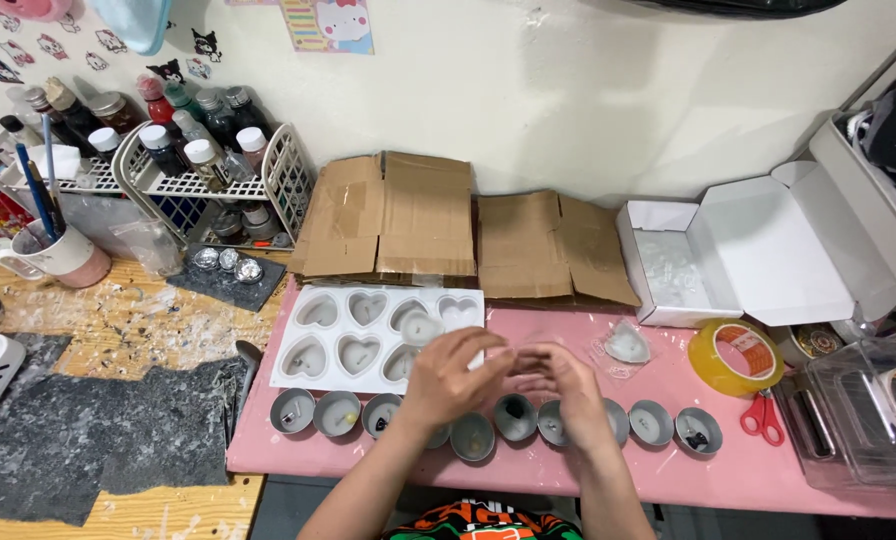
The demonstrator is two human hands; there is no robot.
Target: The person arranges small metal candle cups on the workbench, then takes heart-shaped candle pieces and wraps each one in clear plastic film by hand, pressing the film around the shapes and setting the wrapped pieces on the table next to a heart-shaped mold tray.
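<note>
While the white heart-shaped mould (368, 335) lies at the left of the pink table (768, 470), the left hand (453, 375) and right hand (565, 385) meet above a row of small metal cups (513, 418). Both sets of fingers are pinched narrow, tips near each other, and whether they hold anything I cannot tell. A roll of tape (736, 357) sits further right.

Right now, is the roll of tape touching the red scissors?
Apart. The head view shows the tape roll lying on the pink table, with a strip of bare pink surface between it and the red scissors just below.
</note>
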